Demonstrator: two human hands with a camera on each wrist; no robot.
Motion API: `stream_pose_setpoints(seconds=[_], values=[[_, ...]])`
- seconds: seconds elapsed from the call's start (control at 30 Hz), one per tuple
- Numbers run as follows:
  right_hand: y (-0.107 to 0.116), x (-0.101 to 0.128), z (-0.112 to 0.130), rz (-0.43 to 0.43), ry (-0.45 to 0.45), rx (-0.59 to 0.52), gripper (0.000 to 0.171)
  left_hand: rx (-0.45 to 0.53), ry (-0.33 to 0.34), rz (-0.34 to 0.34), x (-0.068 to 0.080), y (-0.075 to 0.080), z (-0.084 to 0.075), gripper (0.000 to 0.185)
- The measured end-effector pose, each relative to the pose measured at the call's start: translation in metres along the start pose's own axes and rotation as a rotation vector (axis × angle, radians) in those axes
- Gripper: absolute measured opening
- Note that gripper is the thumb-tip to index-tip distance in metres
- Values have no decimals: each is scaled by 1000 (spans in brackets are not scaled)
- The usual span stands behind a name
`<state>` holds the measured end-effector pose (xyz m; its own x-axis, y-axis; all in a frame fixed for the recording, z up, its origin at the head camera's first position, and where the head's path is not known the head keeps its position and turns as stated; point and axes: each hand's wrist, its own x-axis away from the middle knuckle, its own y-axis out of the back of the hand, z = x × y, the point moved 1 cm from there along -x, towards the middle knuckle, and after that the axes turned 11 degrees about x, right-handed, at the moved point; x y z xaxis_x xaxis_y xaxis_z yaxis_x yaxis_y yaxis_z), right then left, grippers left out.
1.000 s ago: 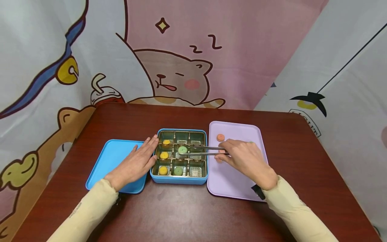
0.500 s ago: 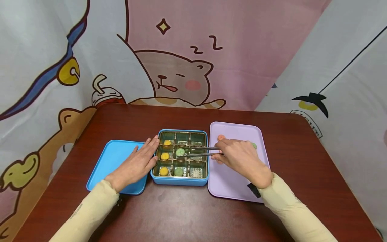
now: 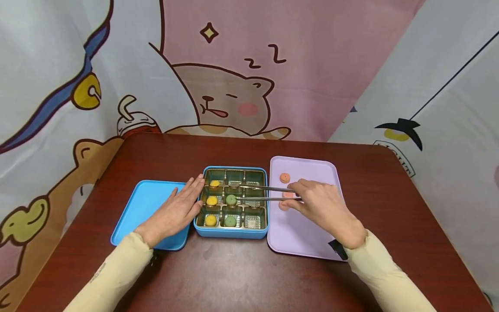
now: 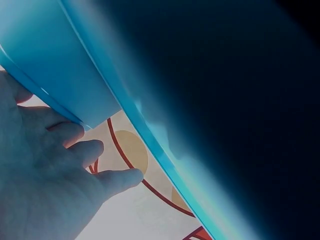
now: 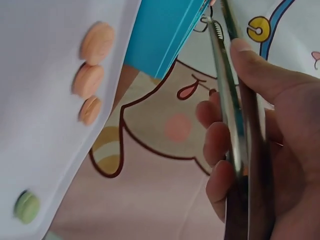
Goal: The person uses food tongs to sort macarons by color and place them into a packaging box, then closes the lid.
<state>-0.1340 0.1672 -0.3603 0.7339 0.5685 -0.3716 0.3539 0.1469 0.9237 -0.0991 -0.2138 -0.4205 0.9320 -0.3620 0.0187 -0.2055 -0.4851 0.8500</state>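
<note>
My right hand (image 3: pixel 325 210) grips metal tongs (image 3: pixel 270 199), whose arms reach left across the blue box (image 3: pixel 234 234). The tong tips stand apart over the middle compartment, one overlapping a green macaron (image 3: pixel 231 199) lying there. A second green macaron (image 3: pixel 230 221) sits in the front middle compartment. Yellow macarons (image 3: pixel 211 220) fill the left column, one per compartment. My left hand (image 3: pixel 171 215) rests with straight fingers against the box's left side. In the right wrist view, fingers and thumb wrap the tongs (image 5: pixel 235 125), whose tips are partly cut off.
Right of the box lies a lilac tray (image 3: pixel 300 238) with orange macarons (image 5: pixel 97 42) near its left edge. One green macaron (image 5: pixel 27 207) on it is hidden by my right hand in the head view. A blue lid (image 3: pixel 150 195) lies under my left forearm on the brown table (image 3: pixel 230 277).
The green macaron between the tong tips has come down into the middle compartment, and the tips have spread apart. My right hand has shifted slightly right; the left hand stays put.
</note>
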Motion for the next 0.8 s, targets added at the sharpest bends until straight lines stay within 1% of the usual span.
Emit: stream_pose_setpoints(seconds=[0.13, 0.27, 0.4, 0.47, 0.57, 0.63, 0.8], values=[[3, 15, -11, -32, -35, -12, 40, 4, -4, 3, 0, -1, 1, 64], [3, 32, -24, -99, -61, -21, 38, 6, 2, 8, 1, 0, 1, 64], [4, 50, -37, -154, -101, -31, 42, 9, 1, 10, 1, 0, 2, 65], [5, 57, -43, -160, -126, -27, 47, 11, -4, 8, 1, 0, 2, 65], [6, 68, -52, -143, -165, -16, 58, 12, -11, 6, 0, 0, 2, 64], [6, 75, -58, -131, -193, -6, 60, 10, -14, 4, 0, 0, 2, 64], [8, 87, -69, -127, -245, 4, 46, 7, -16, -1, 1, 0, 1, 64]])
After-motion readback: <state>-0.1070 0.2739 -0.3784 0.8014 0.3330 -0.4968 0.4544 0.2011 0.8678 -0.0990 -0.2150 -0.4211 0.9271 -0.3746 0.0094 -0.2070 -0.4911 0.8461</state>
